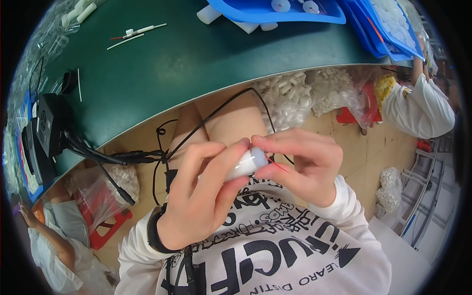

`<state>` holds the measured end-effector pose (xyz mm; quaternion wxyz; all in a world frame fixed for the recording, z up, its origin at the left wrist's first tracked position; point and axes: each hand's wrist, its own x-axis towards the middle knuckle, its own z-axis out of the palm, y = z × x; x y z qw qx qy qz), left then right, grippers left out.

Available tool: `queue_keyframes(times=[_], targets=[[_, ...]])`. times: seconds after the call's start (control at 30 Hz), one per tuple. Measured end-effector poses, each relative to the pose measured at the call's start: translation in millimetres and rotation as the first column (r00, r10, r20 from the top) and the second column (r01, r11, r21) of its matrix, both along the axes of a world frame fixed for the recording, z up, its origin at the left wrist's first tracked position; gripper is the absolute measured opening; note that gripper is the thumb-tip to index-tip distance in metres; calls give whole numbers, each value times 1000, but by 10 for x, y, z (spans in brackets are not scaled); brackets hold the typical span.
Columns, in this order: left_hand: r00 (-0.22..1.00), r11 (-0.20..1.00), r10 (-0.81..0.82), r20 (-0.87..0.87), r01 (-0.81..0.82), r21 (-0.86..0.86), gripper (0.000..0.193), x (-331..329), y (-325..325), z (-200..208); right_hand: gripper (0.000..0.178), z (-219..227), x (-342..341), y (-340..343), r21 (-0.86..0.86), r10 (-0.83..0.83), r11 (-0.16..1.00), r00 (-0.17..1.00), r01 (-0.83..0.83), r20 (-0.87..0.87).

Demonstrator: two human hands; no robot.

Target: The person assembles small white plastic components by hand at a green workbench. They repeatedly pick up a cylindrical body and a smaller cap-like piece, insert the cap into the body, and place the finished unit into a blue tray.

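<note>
Over my lap I hold a white plastic cylinder (241, 168) between both hands. My left hand (196, 189) is wrapped round its body, so much of the cylinder is hidden behind my fingers. At its right end sits a pale, translucent cap (258, 157), which the thumb and fingers of my right hand (307, 164) pinch. A thin red wire (280, 167) sticks out from the capped end, beside my right thumb. I cannot make out whether the cap is fully seated.
A green table (196, 59) curves ahead, bearing a blue tray (295, 17) with round white parts, stacked blue bins (378, 29), and thin white tubes with a red wire (140, 32). Black cables (118, 157) hang at the left edge. Bags of white parts (290, 93) lie below. People sit at both sides.
</note>
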<state>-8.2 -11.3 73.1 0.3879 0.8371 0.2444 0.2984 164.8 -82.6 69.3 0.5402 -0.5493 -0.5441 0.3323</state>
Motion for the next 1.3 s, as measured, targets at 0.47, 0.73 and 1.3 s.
queue_keyframes(times=[0.47, 0.73, 1.3], targets=[[992, 997, 58, 113, -63, 45, 45, 93, 105, -241, 41, -297, 87, 150, 137, 66, 987, 992, -81, 112], [965, 749, 171, 198, 3, -663, 35, 69, 103, -208, 37, -324, -54, 166, -66, -132, 990, 975, 122, -178], [968, 958, 81, 237, -10, -285, 27, 27, 162, -269, 33, -315, 76, 206, 150, 94, 985, 995, -90, -18]])
